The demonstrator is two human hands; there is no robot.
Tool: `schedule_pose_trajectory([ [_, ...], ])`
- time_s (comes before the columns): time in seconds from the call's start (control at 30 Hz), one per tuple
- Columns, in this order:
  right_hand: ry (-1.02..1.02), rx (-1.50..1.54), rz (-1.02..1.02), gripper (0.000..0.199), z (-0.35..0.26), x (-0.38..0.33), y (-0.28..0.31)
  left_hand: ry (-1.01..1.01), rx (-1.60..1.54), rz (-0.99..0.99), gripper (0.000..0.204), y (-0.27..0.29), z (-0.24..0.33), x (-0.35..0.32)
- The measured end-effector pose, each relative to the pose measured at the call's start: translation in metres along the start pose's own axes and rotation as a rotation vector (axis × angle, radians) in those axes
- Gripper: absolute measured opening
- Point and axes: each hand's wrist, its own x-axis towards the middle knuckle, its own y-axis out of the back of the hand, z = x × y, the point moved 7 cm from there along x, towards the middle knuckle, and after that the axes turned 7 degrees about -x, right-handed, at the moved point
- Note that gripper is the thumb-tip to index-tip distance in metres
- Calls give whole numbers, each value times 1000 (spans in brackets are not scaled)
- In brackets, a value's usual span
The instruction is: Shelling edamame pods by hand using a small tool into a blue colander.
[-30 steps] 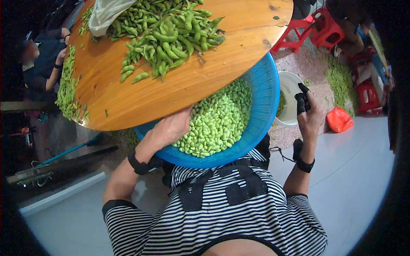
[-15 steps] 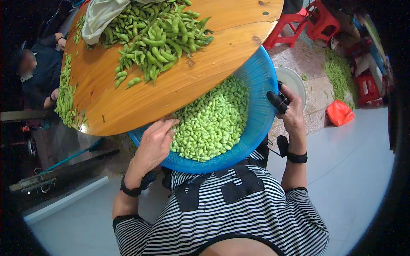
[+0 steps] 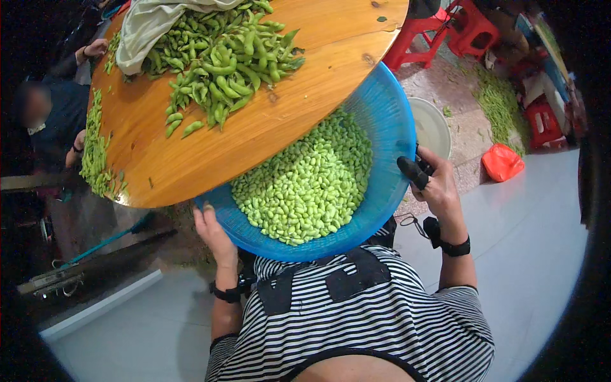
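1. The desk's (image 3: pixel 305 118) near edge overlaps the basin's (image 3: pixel 389 121) far-left part.
2. Open floor (image 3: pixel 519 235) spreads near right; a bucket (image 3: pixel 434 118) stands just beyond the basin's right rim.
3. Right hand (image 3: pixel 438 186): grip pinching that rim. Left hand (image 3: pixel 215 234): at the left rim; cannot tell if its grip closes.
4. The basin is round, blue, holding pale-green beans (image 3: pixel 305 191).

One table (image 3: pixel 273 135), one basket (image 3: pixel 394 108), one bucket (image 3: pixel 438 121), one red bag (image 3: pixel 503 163), the wearer's two hands (image 3: pixel 440 192), at least three stools (image 3: pixel 468 25); beans (image 3: pixel 305 197) and pods (image 3: pixel 223 70) defy counting.
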Motion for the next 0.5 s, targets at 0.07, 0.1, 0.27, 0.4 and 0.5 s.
schedule_pose_trajectory([
  [0.07, -13, 14, -15, 26, -5, 0, 0, -73, 191, -44, 31, 0, 1, 1],
  [0.1, -17, 51, -25, 25, -7, -1, 0, -111, 287, -65, 32, 0, 4, 0],
  [0.27, -38, 74, -58, 28, -9, 2, -2, -224, 1048, -244, 38, -11, 49, -12],
  [0.4, -14, 24, -79, 30, -12, 1, 0, -700, 1282, -536, 34, -48, 87, -39],
  [0.5, 57, 35, -74, 29, -16, 2, -2, -874, 1226, -783, 34, -89, 88, -53],
])
